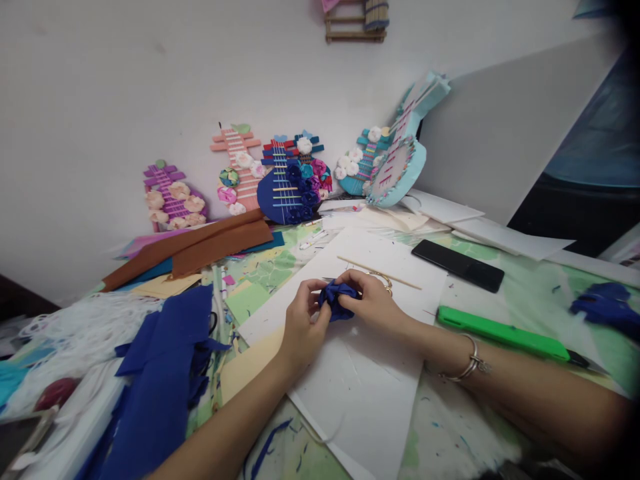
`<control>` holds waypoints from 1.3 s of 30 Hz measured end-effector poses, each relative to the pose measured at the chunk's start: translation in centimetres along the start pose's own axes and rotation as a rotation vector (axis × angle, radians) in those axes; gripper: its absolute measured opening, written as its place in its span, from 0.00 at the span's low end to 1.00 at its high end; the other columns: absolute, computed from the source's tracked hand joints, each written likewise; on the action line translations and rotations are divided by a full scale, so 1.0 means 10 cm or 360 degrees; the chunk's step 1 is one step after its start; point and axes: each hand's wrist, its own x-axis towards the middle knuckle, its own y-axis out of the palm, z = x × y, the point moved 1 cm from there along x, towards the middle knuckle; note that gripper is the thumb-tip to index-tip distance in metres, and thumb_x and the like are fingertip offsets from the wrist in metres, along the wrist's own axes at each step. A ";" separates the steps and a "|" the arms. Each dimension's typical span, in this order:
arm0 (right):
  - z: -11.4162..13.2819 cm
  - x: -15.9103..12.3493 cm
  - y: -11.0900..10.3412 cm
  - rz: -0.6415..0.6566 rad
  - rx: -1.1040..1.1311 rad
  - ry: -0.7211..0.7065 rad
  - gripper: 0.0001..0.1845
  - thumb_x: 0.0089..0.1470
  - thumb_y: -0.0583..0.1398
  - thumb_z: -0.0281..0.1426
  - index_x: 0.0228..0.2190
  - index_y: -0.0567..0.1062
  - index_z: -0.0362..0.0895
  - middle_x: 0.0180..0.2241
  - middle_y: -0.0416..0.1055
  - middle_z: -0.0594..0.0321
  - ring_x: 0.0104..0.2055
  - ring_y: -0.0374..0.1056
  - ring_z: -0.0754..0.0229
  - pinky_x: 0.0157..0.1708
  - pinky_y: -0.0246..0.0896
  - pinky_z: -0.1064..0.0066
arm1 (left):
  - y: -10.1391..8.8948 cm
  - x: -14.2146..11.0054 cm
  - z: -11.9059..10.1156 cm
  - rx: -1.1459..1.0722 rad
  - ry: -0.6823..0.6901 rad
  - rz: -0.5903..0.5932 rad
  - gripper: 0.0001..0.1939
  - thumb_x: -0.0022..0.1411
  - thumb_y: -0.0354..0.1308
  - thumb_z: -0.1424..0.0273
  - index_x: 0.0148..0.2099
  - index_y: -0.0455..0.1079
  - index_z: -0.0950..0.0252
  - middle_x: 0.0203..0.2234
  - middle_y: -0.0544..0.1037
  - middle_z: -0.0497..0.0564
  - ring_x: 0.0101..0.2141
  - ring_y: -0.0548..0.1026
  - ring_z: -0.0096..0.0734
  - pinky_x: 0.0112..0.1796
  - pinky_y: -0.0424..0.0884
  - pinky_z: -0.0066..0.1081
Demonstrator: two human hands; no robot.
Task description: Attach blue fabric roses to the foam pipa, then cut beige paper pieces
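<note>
left hand (305, 327) and right hand (374, 303) both have a narrow, pinchy grip on bunched blue paper (337, 295), above the white sheet (367, 393); looks like mid-shaping to me; next tuck probably calls for light fingers

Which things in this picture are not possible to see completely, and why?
Head view: blue bundle, partly covered by left hand and right hand.
Head view: wooden frame, cut off by the top edge.
Head view: loose blue material, cut off by the right edge.
</note>
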 end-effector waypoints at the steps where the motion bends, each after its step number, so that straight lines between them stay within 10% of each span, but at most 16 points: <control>1: 0.00 0.00 0.00 0.0004 0.0007 0.0003 0.11 0.42 0.57 0.26 0.33 0.72 0.44 0.31 0.71 0.65 0.33 0.65 0.62 0.32 0.59 0.71 | 0.00 0.00 0.00 -0.0001 -0.0007 -0.0001 0.11 0.58 0.52 0.75 0.45 0.62 0.62 0.41 0.71 0.52 0.39 0.73 0.31 0.38 0.72 0.31; 27: 0.02 -0.05 0.05 0.0092 0.0120 -0.0109 0.12 0.41 0.56 0.23 0.32 0.68 0.44 0.29 0.67 0.67 0.32 0.62 0.63 0.32 0.56 0.72 | -0.05 0.04 -0.02 0.0433 0.0063 -0.0016 0.15 0.60 0.46 0.77 0.49 0.62 0.61 0.43 0.73 0.53 0.44 0.72 0.36 0.46 0.65 0.38; 39: 0.03 -0.03 0.04 0.0092 0.0223 -0.0034 0.14 0.40 0.56 0.22 0.33 0.70 0.43 0.31 0.68 0.65 0.34 0.64 0.63 0.33 0.59 0.72 | -0.06 0.06 -0.05 0.0691 0.0472 0.0023 0.20 0.61 0.45 0.81 0.51 0.67 0.62 0.45 0.72 0.54 0.47 0.69 0.33 0.49 0.64 0.35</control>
